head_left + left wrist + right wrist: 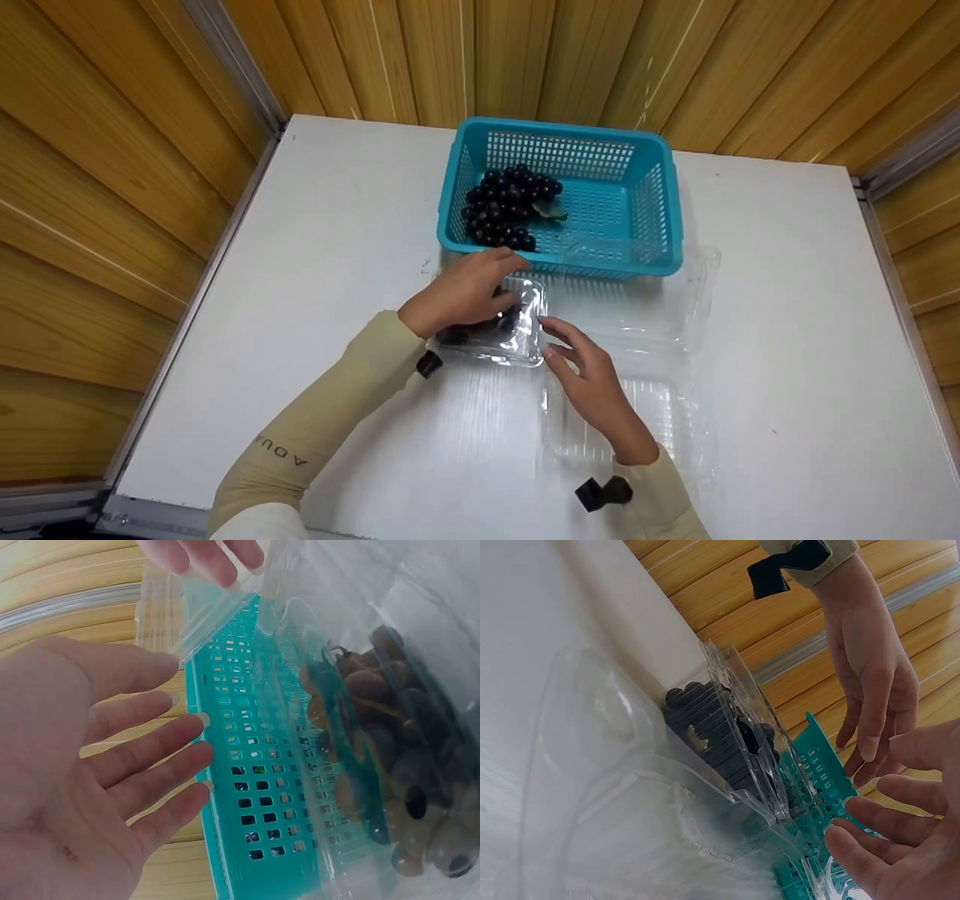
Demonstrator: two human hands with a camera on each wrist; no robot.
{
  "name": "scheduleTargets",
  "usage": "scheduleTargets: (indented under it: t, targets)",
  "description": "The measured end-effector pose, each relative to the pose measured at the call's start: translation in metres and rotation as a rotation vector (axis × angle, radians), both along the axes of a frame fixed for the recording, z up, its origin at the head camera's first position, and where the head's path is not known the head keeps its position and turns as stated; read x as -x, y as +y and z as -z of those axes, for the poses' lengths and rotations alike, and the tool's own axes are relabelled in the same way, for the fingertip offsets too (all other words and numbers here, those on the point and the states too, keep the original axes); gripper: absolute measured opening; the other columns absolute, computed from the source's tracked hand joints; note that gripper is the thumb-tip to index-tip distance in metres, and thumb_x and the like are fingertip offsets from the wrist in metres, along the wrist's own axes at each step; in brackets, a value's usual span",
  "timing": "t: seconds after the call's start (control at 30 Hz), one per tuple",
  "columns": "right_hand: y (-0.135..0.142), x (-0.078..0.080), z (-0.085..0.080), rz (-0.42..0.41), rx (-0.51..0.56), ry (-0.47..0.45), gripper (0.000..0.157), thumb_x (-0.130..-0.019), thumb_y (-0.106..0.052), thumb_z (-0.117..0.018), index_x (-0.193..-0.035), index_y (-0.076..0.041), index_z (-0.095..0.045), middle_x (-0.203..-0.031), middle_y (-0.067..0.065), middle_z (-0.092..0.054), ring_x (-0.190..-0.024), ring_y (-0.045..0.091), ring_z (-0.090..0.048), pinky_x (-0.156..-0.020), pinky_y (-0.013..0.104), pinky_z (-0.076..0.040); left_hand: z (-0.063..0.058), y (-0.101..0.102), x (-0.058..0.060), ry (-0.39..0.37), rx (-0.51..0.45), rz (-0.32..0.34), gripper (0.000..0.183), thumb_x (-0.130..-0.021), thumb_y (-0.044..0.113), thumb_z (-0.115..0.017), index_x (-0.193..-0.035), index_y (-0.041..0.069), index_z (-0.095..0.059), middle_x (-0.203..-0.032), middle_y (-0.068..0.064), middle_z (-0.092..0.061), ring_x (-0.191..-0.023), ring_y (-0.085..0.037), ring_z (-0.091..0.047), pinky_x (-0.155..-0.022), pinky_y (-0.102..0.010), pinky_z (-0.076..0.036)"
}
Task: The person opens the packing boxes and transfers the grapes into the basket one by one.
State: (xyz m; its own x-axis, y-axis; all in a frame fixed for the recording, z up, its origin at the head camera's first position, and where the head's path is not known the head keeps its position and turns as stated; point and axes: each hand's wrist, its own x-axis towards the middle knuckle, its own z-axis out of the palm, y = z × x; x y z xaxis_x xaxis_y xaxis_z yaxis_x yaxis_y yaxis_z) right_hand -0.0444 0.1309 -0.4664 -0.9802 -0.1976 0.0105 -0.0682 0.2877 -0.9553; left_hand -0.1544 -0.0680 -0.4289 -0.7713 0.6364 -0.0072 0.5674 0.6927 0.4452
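Note:
A clear plastic clamshell box [531, 300] with dark grapes [705, 735] inside lies on the white table, its lid over the fruit. Above it reaches my left hand [469, 292], fingers extended toward the blue basket's near rim; in the left wrist view its fingers [165, 757] are spread and nothing is between them. My right hand [596, 382] is at the box's right edge with loosely bent fingers, holding nothing. In the right wrist view both hands hover beside the lid, palms toward each other.
Behind the box stands a blue plastic basket [673, 225] with a bunch of black grapes [499, 206] and a greenish leaf-like piece [551, 213] on its left side. Clear plastic box parts [652, 322] lie to the right, partly beneath my right hand. Wood-look panels [420, 60] surround the table.

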Motion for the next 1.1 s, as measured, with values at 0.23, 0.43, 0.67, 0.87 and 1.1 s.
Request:
scheduleTargets:
  t: [0.23, 0.43, 0.67, 0.87, 1.1]
  targets:
    - [0.007, 0.004, 0.017, -0.03, -0.005, 0.014, 0.044, -0.096, -0.013, -0.058, -0.139, -0.011, -0.05, -0.142, 0.005, -0.053, -0.134, 0.019, -0.048, -0.104, 0.032, -0.045, 0.002, -0.005, -0.007, -0.035, 0.074, 0.036, 0.069, -0.081, 0.04, -0.076, -0.141, 0.019, -0.049, -0.144, -0.003, -0.05, -0.131, -0.023, -0.048, -0.109, -0.044, -0.04]
    - [0.006, 0.003, 0.016, -0.052, -0.015, 0.033, 0.044, -0.097, -0.015, -0.058, -0.139, -0.014, -0.05, -0.143, 0.003, -0.052, -0.136, 0.019, -0.047, -0.106, 0.036, -0.044, 0.009, -0.012, -0.012, -0.034, 0.125, 0.074, 0.096, -0.067, 0.045, -0.086, -0.148, 0.023, -0.039, -0.154, -0.005, -0.038, -0.144, -0.023, -0.032, -0.116, -0.055, -0.026]
    - [0.003, 0.003, 0.015, -0.073, -0.058, 0.062, 0.046, -0.096, -0.02, -0.06, -0.14, -0.012, -0.049, -0.143, 0.003, -0.052, -0.136, 0.019, -0.047, -0.107, 0.04, -0.042, 0.017, -0.022, -0.013, -0.046, 0.171, 0.064, 0.102, -0.064, 0.046, -0.088, -0.149, 0.025, -0.036, -0.157, -0.007, -0.032, -0.147, -0.026, -0.026, -0.118, -0.054, -0.02]
    - [-0.003, 0.004, 0.017, -0.085, -0.105, 0.096, 0.046, -0.096, -0.02, -0.06, -0.14, -0.012, -0.05, -0.143, 0.003, -0.052, -0.137, 0.02, -0.045, -0.108, 0.037, -0.041, 0.023, -0.027, -0.015, -0.097, 0.181, 0.051, 0.106, -0.062, 0.044, -0.089, -0.15, 0.028, -0.033, -0.159, -0.008, -0.026, -0.149, -0.033, -0.02, -0.118, -0.059, -0.013]
    - [-0.011, 0.004, 0.017, -0.122, -0.16, 0.114, 0.045, -0.097, -0.023, -0.059, -0.139, -0.011, -0.051, -0.147, 0.008, -0.049, -0.14, 0.022, -0.041, -0.111, 0.042, -0.038, 0.027, -0.035, -0.017, -0.126, 0.2, 0.027, 0.11, -0.063, 0.045, -0.089, -0.152, 0.029, -0.027, -0.162, -0.006, -0.02, -0.15, -0.034, -0.016, -0.117, -0.062, -0.011]
